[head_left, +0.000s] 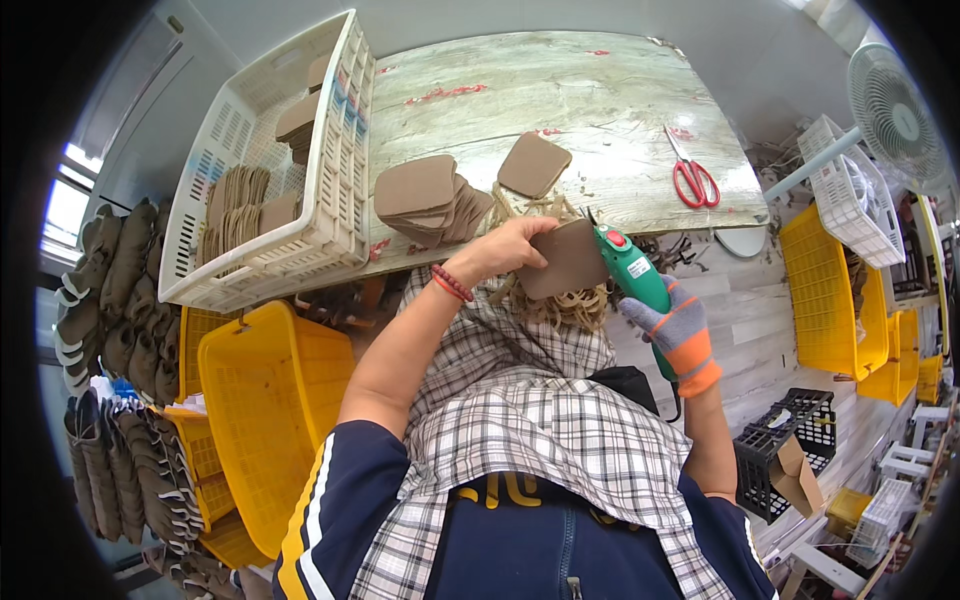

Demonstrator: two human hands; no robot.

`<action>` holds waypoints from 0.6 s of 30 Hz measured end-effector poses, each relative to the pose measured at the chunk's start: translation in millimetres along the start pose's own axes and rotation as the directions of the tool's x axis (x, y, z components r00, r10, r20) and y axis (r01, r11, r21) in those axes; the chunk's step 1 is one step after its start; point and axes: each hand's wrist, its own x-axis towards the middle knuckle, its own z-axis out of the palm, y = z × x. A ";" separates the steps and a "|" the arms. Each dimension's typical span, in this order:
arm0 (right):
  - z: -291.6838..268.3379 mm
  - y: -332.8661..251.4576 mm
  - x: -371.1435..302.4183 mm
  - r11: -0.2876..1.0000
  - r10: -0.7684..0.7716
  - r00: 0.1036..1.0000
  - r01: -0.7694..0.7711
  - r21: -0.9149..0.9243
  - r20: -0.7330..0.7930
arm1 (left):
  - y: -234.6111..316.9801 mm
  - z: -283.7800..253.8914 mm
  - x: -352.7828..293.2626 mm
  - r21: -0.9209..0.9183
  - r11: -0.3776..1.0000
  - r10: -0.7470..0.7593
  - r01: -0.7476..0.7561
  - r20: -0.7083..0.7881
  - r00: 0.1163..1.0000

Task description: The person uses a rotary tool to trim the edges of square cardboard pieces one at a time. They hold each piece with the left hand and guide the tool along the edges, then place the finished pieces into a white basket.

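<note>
1. White slatted plastic crate (335, 150): rests on the left end of the worn grey-white bench (560, 90), holding stacks of brown rounded pads.
2. Stack of brown rounded cardboard-like pieces (425, 195): lies on the bench just right of the crate; a single like piece (533, 163) lies further right.
3. Left hand (510, 250): bare, red band at the wrist, fingers closed on a brown rounded flat piece (568, 260), held off the bench's near edge above the lap.
4. Tan trimmings (565, 305): heaped below that piece.
5. Right hand (672, 325): grey-and-orange glove, wrapped tight round a green handheld electric cutter (632, 272), whose tip meets the held piece's right edge.
6. Red-handled scissors (693, 175): on the bench's right end.
</note>
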 end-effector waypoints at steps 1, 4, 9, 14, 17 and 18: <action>-0.1 -0.3 0.4 0.999 0.006 1.000 -0.006 0.032 0.012 | 1.4 -1.4 -1.2 0.030 1.000 0.010 -0.009 -0.053 0.999; -3.9 1.3 -0.6 0.999 0.036 0.999 -0.037 0.025 0.041 | 1.4 -6.6 -3.8 0.076 0.997 0.039 -0.023 -0.227 0.973; -7.3 2.9 -1.0 0.996 0.053 0.997 -0.056 0.076 0.051 | -7.6 -11.7 -7.8 -0.238 0.958 0.047 -0.163 -0.430 0.902; -7.7 2.4 -2.0 0.993 0.053 0.996 -0.060 0.101 0.072 | -0.4 -9.8 -12.9 -0.518 0.829 -0.027 -0.213 -0.418 0.908; -8.6 3.3 -2.1 0.993 0.051 0.994 -0.061 0.100 0.093 | -3.5 -12.6 -13.0 -0.552 0.809 -0.033 -0.204 -0.388 0.921; -9.2 2.1 -3.1 0.994 0.052 0.994 -0.061 0.092 0.097 | -2.7 -12.8 -13.5 -0.555 0.809 -0.036 -0.196 -0.380 0.924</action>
